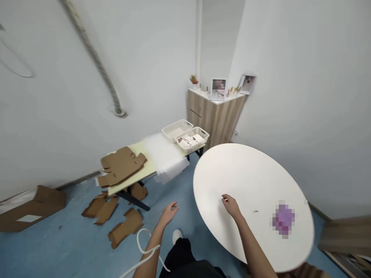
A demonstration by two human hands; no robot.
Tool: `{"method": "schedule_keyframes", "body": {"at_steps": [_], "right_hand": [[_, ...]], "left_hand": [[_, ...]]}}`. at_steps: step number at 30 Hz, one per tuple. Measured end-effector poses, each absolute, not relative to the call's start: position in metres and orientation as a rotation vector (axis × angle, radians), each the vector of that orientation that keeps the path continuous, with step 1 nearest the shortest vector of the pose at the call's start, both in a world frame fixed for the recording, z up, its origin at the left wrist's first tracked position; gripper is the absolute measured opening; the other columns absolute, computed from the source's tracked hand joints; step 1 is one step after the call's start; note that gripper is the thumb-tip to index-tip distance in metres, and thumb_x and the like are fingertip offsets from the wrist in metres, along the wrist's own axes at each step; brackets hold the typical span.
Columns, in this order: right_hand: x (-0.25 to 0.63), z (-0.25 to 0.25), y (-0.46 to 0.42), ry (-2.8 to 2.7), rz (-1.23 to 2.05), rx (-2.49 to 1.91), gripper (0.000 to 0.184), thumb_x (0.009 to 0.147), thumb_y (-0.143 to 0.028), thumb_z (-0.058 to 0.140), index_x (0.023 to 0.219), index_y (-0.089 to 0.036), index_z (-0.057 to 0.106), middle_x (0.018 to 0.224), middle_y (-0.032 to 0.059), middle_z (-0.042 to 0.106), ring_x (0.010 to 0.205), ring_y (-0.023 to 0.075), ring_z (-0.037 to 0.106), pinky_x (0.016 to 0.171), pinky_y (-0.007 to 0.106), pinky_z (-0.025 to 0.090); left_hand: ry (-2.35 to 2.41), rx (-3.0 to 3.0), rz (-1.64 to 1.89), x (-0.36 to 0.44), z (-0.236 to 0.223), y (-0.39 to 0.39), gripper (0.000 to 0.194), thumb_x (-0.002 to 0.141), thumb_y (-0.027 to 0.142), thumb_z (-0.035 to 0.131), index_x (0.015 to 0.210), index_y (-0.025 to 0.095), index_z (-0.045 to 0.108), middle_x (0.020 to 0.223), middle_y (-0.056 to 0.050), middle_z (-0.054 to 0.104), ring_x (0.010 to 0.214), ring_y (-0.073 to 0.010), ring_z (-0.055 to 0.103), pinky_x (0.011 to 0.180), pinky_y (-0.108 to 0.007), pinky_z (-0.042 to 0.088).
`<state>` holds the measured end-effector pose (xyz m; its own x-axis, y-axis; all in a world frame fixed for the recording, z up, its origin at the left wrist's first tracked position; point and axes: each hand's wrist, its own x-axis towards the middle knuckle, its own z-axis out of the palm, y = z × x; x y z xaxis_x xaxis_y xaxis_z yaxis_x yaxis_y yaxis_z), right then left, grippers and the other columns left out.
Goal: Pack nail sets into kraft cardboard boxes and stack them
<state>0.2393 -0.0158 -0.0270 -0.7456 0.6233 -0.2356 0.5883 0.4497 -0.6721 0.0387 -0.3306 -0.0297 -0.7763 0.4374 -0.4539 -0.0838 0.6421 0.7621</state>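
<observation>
Released and empty at that moment: left fingers (174, 207) over the blue floor (72, 204) just right of cardboard blanks (126, 227), right fingers (224, 199) loosely curled at a round tabletop (246, 173).

Round white tabletop (232, 181): smooth matt laminate. Flat brown corrugated cardboard blanks (121, 166): matt, rough cut edges. White lattice plastic baskets (191, 139): moulded. Tall light-wood cabinet (216, 119): wood-grain veneer, low sheen.

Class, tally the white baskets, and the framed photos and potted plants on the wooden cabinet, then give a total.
White baskets: 2
Framed photos: 2
Potted plants: 1
Total: 5
</observation>
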Motion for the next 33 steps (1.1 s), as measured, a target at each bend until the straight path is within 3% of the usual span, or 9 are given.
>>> {"method": "schedule_keyframes", "body": {"at_steps": [6,12,16,20,25,29,33], "right_hand": [[0.087,-0.011,-0.049,-2.786,1.134,-0.943,0.033,0.085,-0.027,0.047,0.11,-0.019,0.067,0.106,0.0085,0.071,0.091,0.0192,0.068,0.082,0.03,0.049],[-0.041,0.013,-0.048,-2.775,0.902,-0.799,0.037,0.086,-0.027,0.044,0.114,-0.016,0.066,0.108,0.0105,0.068,0.098,0.0227,0.064,0.088,0.033,0.047],[-0.118,0.018,-0.037,-2.75,0.698,-0.666,0.04,0.088,-0.028,0.044,0.12,-0.014,0.064,0.113,0.0126,0.065,0.107,0.0262,0.057,0.096,0.036,0.042],[-0.196,0.02,-0.011,-2.747,0.518,-0.642,0.041,0.088,-0.025,0.045,0.124,-0.013,0.062,0.119,0.0143,0.062,0.113,0.0287,0.051,0.099,0.037,0.037],[-0.298,0.031,0.038,-2.793,0.381,-0.685,0.041,0.09,-0.026,0.046,0.124,-0.01,0.062,0.12,0.0166,0.061,0.111,0.0304,0.05,0.095,0.038,0.036],[-0.372,0.036,0.071,-2.881,0.286,-0.811,0.036,0.089,-0.026,0.051,0.12,-0.014,0.065,0.121,0.0167,0.061,0.113,0.0313,0.048,0.091,0.04,0.036],[-0.417,0.027,0.09,-2.981,0.197,-0.884,0.031,0.088,-0.025,0.054,0.115,-0.015,0.066,0.122,0.0179,0.06,0.115,0.0327,0.047,0.091,0.043,0.034]], "left_hand": [[2.259,0.229,1.116,-0.046,-0.022,-0.397,0.052,0.074,0.04,0.062,0.119,0.013,0.063,0.122,-0.017,0.067,0.108,-0.0281,0.067,0.095,-0.037,0.051],[2.261,0.236,1.176,-0.121,-0.013,-0.409,0.053,0.08,0.044,0.059,0.124,0.014,0.06,0.126,-0.017,0.064,0.112,-0.0288,0.065,0.096,-0.039,0.05],[2.431,0.403,1.174,-0.163,-0.017,-0.376,0.049,0.084,0.039,0.054,0.129,0.018,0.057,0.136,-0.015,0.057,0.126,-0.0292,0.055,0.107,-0.043,0.042],[2.56,0.592,1.139,-0.211,-0.022,-0.327,0.052,0.089,0.033,0.049,0.139,0.021,0.048,0.154,-0.012,0.038,0.142,-0.0273,0.036,0.116,-0.043,0.031],[2.67,0.827,0.984,-0.289,-0.006,-0.263,0.059,0.092,0.03,0.046,0.149,0.023,0.034,0.163,-0.011,0.018,0.149,-0.0308,0.018,0.118,-0.052,0.024],[2.697,0.999,0.761,-0.341,0.01,-0.214,0.062,0.093,0.031,0.047,0.152,0.027,0.029,0.164,-0.009,0.013,0.15,-0.0316,0.007,0.118,-0.058,0.017],[2.704,1.075,0.614,-0.368,0.006,-0.184,0.062,0.094,0.037,0.047,0.152,0.028,0.029,0.163,-0.009,0.014,0.15,-0.0328,0.008,0.117,-0.062,0.014]]}}
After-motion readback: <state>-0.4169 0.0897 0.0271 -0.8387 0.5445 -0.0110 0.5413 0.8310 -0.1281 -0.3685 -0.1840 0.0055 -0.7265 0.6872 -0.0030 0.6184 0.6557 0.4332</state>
